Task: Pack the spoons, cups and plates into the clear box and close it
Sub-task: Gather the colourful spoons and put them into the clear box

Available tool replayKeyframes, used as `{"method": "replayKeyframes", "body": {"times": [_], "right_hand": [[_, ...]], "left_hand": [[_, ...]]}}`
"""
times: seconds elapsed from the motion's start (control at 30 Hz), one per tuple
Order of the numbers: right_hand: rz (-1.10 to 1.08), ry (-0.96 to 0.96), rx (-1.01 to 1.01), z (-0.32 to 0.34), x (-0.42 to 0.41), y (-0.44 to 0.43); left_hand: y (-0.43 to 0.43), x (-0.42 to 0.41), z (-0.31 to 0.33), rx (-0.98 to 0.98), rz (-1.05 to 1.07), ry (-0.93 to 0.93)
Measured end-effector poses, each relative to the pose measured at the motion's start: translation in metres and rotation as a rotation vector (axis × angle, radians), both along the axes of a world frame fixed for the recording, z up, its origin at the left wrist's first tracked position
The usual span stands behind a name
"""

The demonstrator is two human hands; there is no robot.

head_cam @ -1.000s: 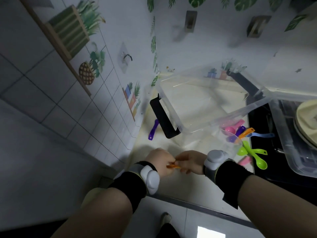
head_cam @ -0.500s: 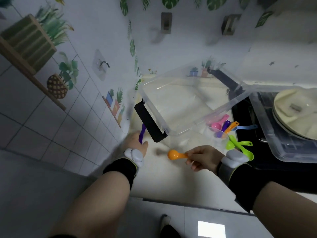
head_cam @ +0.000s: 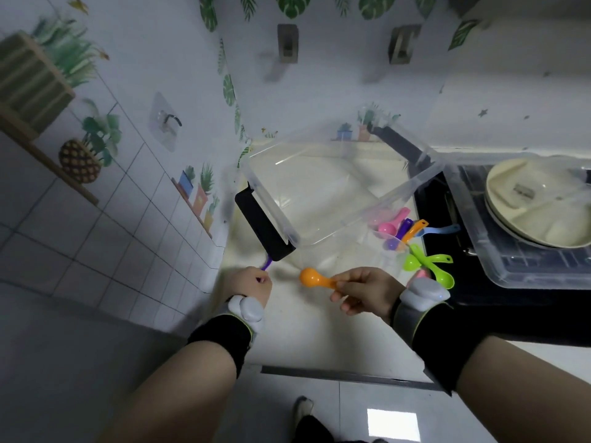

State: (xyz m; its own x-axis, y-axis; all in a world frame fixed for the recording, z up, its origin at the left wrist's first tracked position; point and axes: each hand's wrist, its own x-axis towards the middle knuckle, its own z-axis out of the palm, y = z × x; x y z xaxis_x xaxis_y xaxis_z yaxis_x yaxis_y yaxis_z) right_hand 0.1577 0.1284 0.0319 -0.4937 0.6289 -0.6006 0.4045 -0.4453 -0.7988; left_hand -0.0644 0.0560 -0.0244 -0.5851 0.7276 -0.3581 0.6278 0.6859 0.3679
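lighting was dim and cool overall, frame slightly underexposed. the brightest patch was a white reflection on the floor tile (head_cam: 392, 424) near the bottom edge. the clear box (head_cam: 348, 199) carried thin glare streaks along its walls. soft shadow lay on the counter (head_cam: 307, 330) under the box's black handle (head_cam: 263, 228). wall hooks (head_cam: 287, 43) up top were smeared by motion blur. wide-angle distortion bent the tile lines at left. forearms near the lower edge looked soft.

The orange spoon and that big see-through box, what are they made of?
The small orange spoon in the right hand looks like glossy moulded plastic: bright uniform colour, soft sheen. The large clear box seems thin transparent plastic; the counter shows through its walls.
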Motion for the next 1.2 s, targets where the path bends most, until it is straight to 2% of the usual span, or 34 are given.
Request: {"method": "replayKeyframes", "body": {"times": [0.07,0.17,0.33,0.5,0.63,0.8,0.93,1.03,1.2], "right_hand": [[-0.023,0.007,0.001,0.001,0.0,-0.003],[-0.072,0.012,-0.007,0.002,0.003,-0.012],[-0.263,0.114,-0.123,0.005,0.015,-0.025],[-0.258,0.229,-0.208,0.018,0.032,-0.041],[-0.333,0.342,-0.077,0.028,0.062,-0.05],[-0.46,0.327,0.261,0.035,0.108,-0.043],[-0.413,0.267,0.537,0.052,0.147,-0.036],[-0.369,0.23,0.638,0.06,0.168,-0.03],[-0.254,0.15,0.795,0.069,0.181,-0.03]], "left_hand": [[-0.011,0.012,0.005,0.084,0.119,-0.177],[-0.031,0.033,0.008,0.306,0.449,-0.586],[-0.045,0.077,0.025,0.501,0.714,-1.032],[-0.045,0.135,0.061,0.604,0.736,-1.313],[-0.035,0.188,0.083,0.62,0.625,-1.554],[-0.03,0.225,0.099,0.645,0.698,-1.585],[-0.024,0.247,0.113,0.584,0.681,-1.569],[-0.019,0.266,0.122,0.587,0.655,-1.593],[-0.009,0.297,0.135,0.748,0.696,-1.573]]}}
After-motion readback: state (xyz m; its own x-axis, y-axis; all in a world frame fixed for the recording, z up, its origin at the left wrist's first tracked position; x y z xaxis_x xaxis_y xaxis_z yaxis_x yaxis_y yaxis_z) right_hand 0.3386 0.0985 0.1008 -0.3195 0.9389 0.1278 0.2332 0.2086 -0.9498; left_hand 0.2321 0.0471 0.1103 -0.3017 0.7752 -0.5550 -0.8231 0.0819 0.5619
